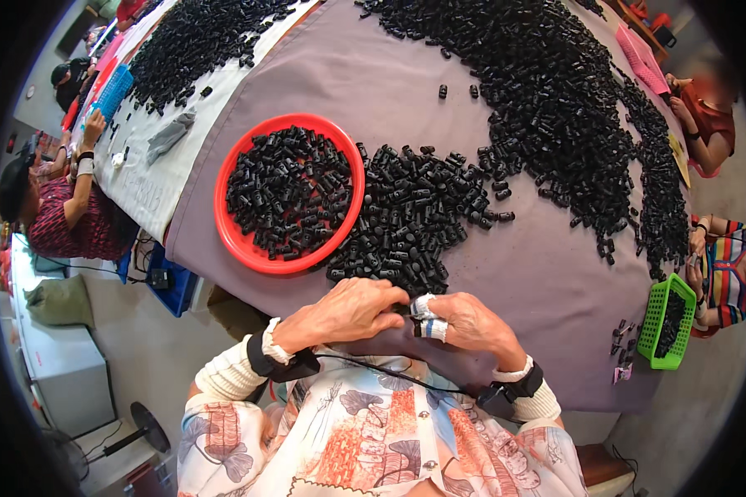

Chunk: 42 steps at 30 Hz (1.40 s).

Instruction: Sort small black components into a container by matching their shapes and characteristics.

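Red bowl [234, 240] on grey tabletop [539, 273], well filled with black parts. Loose pile [414, 219] just right of bowl, bigger heap [555, 91] beyond: much left. Near bowl's front, left hand [348, 313] and right hand [464, 321] meet, fingers pinching small black part [408, 315]. Green basket [667, 319] far right.

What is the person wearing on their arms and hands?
Cream ribbed sleeves cover both forearms. Each wrist has a black band with a small black device and a thin black cable. The left hand is bare; the right hand has white tape around two fingers.
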Motion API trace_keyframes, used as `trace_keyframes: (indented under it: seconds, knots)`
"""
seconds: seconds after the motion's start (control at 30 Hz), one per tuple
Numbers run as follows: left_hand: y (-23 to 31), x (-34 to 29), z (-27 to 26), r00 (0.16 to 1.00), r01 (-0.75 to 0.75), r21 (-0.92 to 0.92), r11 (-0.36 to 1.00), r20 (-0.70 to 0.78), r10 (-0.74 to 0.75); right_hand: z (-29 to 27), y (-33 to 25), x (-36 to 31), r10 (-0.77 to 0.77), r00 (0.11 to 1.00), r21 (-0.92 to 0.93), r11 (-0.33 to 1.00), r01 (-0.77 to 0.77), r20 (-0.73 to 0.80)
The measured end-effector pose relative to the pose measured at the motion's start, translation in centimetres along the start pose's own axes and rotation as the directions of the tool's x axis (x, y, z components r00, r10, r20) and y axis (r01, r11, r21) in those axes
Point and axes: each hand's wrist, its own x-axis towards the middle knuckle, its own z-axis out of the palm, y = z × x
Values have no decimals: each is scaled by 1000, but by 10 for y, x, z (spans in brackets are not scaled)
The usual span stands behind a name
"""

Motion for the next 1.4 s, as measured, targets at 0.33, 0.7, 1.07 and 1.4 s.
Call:
trace_keyframes:
  seconds: [0.33,0.7,1.07,1.4]
  knots:
    - [-19,50,-1,970,-88,-52,995,-230,74,-30,9,27,145,982,192,974,-120,-118]
    - [-1,34,-22,954,-39,-36,999,-298,27,-76,20,26,382,834,581,809,-93,-398]
    - [-7,18,44,966,-58,413,909,-208,156,-57,40,-5,638,563,542,761,-358,-525]
    - [5,47,-30,907,-19,-758,652,-288,-309,-50,10,45,483,738,390,865,-316,-471]
